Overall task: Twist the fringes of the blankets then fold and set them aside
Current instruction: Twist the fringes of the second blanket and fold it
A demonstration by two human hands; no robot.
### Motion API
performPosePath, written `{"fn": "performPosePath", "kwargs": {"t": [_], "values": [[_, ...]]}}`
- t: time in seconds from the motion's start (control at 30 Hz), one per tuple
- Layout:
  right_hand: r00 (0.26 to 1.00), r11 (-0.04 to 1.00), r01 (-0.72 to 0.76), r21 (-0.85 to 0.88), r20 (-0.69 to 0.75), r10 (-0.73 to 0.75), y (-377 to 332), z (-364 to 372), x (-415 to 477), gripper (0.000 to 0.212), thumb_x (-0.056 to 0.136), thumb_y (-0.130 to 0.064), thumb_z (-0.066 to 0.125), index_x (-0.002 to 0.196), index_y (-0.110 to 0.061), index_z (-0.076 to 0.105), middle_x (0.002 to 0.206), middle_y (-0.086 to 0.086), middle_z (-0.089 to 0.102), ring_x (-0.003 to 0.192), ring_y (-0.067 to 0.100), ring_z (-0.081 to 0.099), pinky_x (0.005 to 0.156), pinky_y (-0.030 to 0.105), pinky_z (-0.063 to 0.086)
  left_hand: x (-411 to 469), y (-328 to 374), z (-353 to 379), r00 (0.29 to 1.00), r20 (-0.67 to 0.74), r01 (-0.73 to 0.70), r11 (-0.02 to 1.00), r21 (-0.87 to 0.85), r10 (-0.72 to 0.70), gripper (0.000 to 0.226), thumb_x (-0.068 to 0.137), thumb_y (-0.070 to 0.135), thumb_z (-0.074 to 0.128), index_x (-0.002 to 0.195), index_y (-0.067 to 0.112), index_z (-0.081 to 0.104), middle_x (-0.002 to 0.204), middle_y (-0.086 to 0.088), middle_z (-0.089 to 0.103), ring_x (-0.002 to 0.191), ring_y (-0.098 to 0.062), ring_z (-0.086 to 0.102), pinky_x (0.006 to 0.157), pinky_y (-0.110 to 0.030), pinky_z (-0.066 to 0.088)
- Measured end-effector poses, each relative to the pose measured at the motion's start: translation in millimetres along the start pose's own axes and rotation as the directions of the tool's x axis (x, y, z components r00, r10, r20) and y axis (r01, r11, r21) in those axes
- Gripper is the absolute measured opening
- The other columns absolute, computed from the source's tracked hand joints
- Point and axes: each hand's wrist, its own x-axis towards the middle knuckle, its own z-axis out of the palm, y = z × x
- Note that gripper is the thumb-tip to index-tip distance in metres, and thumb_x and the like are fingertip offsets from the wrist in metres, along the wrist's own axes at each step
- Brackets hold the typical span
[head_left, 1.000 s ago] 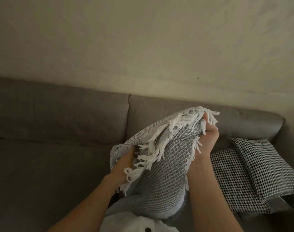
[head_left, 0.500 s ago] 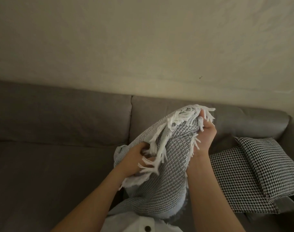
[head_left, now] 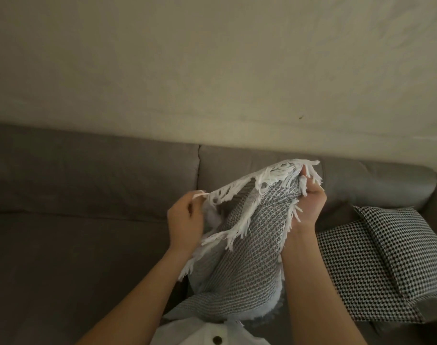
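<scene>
Blanket [head_left: 249, 245] held up at frame centre, above the grey sofa [head_left: 88, 195]. Right hand [head_left: 312, 202]: grip closed around the bunched edge, anchoring it, probably to put the fringe [head_left: 237, 195] under tension. Left hand [head_left: 185, 220]: grip pinching one white strand's end, stretched leftward, likely isolating it for twisting. Houndstooth cushion [head_left: 399, 250] lies lower right.

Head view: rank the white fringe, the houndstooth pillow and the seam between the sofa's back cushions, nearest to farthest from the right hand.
1. The white fringe: in the grip of the right hand, along the top edge of the blanket.
2. The houndstooth pillow: on the sofa, just right of that hand.
3. The seam: on the backrest, off to the left, beyond the left hand.
</scene>
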Motion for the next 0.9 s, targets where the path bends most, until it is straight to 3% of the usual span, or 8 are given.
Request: {"fn": "performPosePath", "kwargs": {"t": [0.07,0.17,0.33,0.43,0.57,0.7,0.83,0.9], "values": [[0.997,0.995,0.015,0.098,0.078,-0.023,-2.1,10.9,-11.3,0.033,0.084,0.001,0.042,0.057,-0.019,0.036,0.051,-0.007,0.038,0.048,0.008,0.038,0.049,0.021,0.044,10.9,1.3,-9.3,0.99,-0.129,0.051,0.998,-0.038,-0.055,0.028,0.108,0.011,0.053,0.109,0.017,0.08,0.097,0.011,0.077,0.089,0.0,0.07,0.08,-0.019,0.054],[0.997,0.994,-0.048,0.099,0.071,0.041,0.3,18.0,-14.2,0.042,0.1,0.002,0.028,0.063,-0.02,0.029,0.057,-0.006,0.035,0.05,0.008,0.035,0.048,0.022,0.041,28.4,0.5,-16.1,0.992,-0.073,0.104,0.993,-0.058,-0.108,0.031,0.11,0.016,0.046,0.099,0.015,0.075,0.094,0.004,0.075,0.091,-0.011,0.07,0.084,-0.035,0.055],[0.989,0.988,-0.098,0.116,0.123,0.084,3.2,29.2,-14.5,0.052,0.104,-0.002,0.03,0.057,-0.019,0.042,0.057,-0.005,0.044,0.049,0.009,0.045,0.05,0.022,0.047,18.7,17.0,-15.6,1.0,-0.007,0.007,0.992,-0.126,-0.008,0.035,0.112,0.011,0.036,0.078,0.017,0.042,0.074,0.002,0.046,0.065,-0.008,0.041,0.064,-0.037,0.038],[0.986,0.989,-0.091,0.118,0.15,0.073,3.4,31.5,-10.9,0.053,0.103,-0.001,0.03,0.055,-0.019,0.045,0.058,-0.005,0.046,0.05,0.009,0.047,0.051,0.023,0.047,15.7,19.6,-23.4,0.975,0.125,-0.177,0.982,-0.065,0.184,0.029,0.108,0.038,0.047,0.085,0.021,0.042,0.065,0.002,0.045,0.055,-0.009,0.039,0.053,-0.045,0.039],[0.977,0.988,-0.108,0.109,0.193,0.085,6.8,31.7,-5.6,0.04,0.098,0.001,0.03,0.065,-0.021,0.027,0.06,-0.006,0.037,0.054,0.009,0.034,0.053,0.025,0.037,11.5,7.4,-32.3,0.912,0.368,-0.28,0.93,0.237,0.181,0.059,0.081,0.076,0.068,0.108,0.028,0.046,0.084,0.007,0.056,0.067,-0.015,0.055,0.056,-0.033,0.045],[0.976,0.985,-0.123,0.12,0.197,0.098,8.5,35.8,-6.0,0.038,0.099,0.002,0.029,0.067,-0.018,0.029,0.059,-0.005,0.039,0.05,0.009,0.038,0.049,0.024,0.041,-5.7,-9.4,-27.7,0.875,0.317,-0.448,0.86,0.245,0.366,0.061,0.084,0.058,0.073,0.126,0.025,0.045,0.101,0.011,0.061,0.075,-0.011,0.065,0.06,-0.024,0.051],[0.984,0.989,-0.112,0.093,0.148,0.098,7.9,34.4,-1.8,0.04,0.1,-0.002,0.036,0.064,-0.018,0.041,0.062,-0.004,0.044,0.053,0.011,0.045,0.054,0.025,0.046,-7.4,-24.8,-16.7,0.77,0.373,-0.625,0.73,0.278,0.518,0.046,0.088,0.019,0.081,0.119,0.021,0.047,0.119,-0.001,0.06,0.065,-0.02,0.064,0.049,-0.026,0.045],[0.983,0.99,-0.116,0.079,0.149,0.104,8.2,35.3,-0.8,0.038,0.101,-0.004,0.038,0.065,-0.017,0.044,0.063,-0.004,0.046,0.054,0.012,0.047,0.054,0.026,0.047,-5.0,-34.1,-12.1,0.791,0.376,-0.605,0.708,0.364,0.482,0.046,0.086,0.01,0.083,0.109,0.022,0.045,0.122,0.001,0.054,0.053,-0.023,0.057,0.041,-0.031,0.042]]}}
